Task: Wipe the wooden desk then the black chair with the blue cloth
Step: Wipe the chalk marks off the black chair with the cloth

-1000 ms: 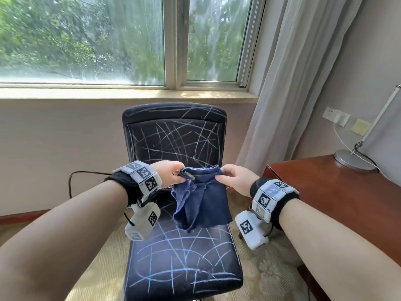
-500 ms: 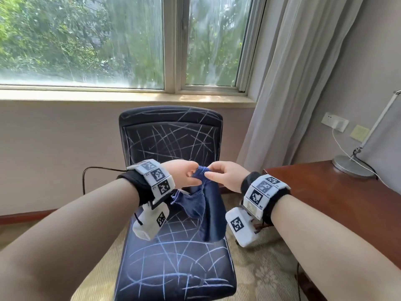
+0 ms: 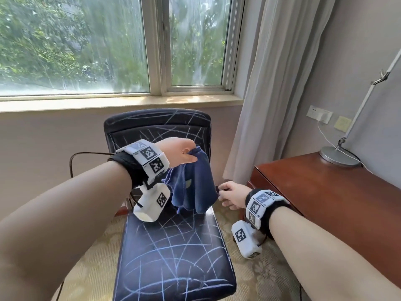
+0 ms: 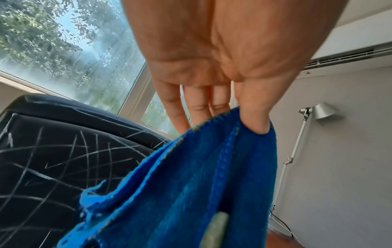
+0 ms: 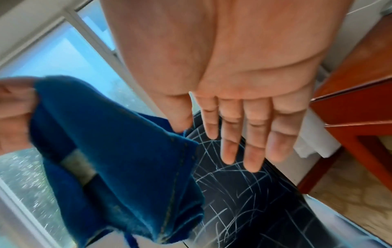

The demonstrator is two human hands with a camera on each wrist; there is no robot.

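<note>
Blue cloth [image 3: 193, 183] is held up over the black chair [image 3: 173, 246] by the left hand [image 3: 180, 152], with its top edge pinched between thumb and fingers [image 4: 186, 107]. A second ago the cloth was stretched between both hands at chest height. Now it is let go by the right hand [image 3: 231, 195], and the left hand has been lifted higher, so the cloth hangs down in loose folds. This looks like the cloth being shaken out and made ready for the chair.

The right hand is held low, near the bottom corner of the cloth, beside the chair seat. From the right wrist view its fingers [image 5: 252, 139] are seen straight and spread, with nothing in them. Whether the corner is touched by the thumb cannot be told.

White scratchy lines are seen all over the seat and the back, so the chair is not wiped yet. Farther off to the right, the wooden desk [image 3: 325, 192] is seen with a lamp [image 3: 340, 156] on it.
</note>
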